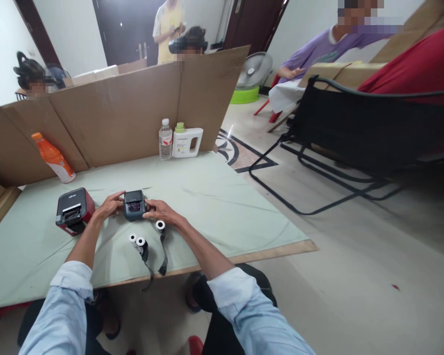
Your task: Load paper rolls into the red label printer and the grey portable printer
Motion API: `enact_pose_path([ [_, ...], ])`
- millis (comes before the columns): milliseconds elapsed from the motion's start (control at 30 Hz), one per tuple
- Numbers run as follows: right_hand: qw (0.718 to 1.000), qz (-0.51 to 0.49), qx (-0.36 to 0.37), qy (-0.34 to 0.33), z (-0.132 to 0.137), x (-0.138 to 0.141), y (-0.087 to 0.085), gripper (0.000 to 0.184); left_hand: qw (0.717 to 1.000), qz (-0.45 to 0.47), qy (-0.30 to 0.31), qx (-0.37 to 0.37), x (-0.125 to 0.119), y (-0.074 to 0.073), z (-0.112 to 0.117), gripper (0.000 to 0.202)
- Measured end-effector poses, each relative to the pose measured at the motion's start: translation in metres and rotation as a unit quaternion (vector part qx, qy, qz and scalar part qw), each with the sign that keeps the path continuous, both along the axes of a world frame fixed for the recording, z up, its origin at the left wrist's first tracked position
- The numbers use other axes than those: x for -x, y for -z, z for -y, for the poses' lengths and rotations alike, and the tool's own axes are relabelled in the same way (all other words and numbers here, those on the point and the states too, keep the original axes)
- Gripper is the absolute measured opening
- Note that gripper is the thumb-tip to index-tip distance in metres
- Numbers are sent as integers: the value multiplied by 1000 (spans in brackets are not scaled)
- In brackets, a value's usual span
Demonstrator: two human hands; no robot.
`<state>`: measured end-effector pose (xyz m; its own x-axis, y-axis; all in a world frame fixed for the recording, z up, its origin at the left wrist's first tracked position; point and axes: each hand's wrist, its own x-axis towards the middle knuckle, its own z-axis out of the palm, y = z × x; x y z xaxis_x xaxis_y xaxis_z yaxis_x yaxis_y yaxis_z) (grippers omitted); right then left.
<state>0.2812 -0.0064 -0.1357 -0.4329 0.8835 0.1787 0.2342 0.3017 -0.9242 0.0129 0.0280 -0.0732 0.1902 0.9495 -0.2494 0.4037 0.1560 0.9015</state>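
on the pale green counter [237,207], one small dark device [134,206] sits between the left hand [112,205] and right hand [163,211], each grip closed on one side; three white-ended rolls [138,240] nearer, one red-and-black machine [75,209] at left, three bottles [183,144] behind.

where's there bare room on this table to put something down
The widest bare patch of table stretches from the right hand to the right edge, in front of the white jug. Another lies left of the red-and-black box. It's crowded around the left hand, dark device and three rolls.
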Motion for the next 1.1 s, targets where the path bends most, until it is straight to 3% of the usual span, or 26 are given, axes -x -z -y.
enact_pose_path([
  [133,1000,11,-5,4,3,1,-6,35,995,73,61,-23,7,-5,2,88],
  [333,1000,12,0,-8,5,-1,-12,34,995,11,83,-54,4,-18,-1,92],
  [567,999,-23,37,-33,2,-1,-10,38,997,-23,40,-61,-5,-26,-8,83],
  [667,999,-18,46,-11,0,0,-7,54,997,-57,-7,-55,-17,-27,-20,79],
  [800,1000,0,-19,21,-1,0,-9,74,990,-108,-86,-32,-30,-25,-33,71],
  [967,989,74,-124,21,-1,3,-22,60,985,-116,-95,-80,-24,-16,-20,52],
  [1033,983,110,-143,33,0,5,-29,54,982,-120,-78,-123,-17,-9,-9,53],
  [1100,975,143,-162,47,1,9,-35,48,976,-116,-13,-186,-9,-1,0,52],
])
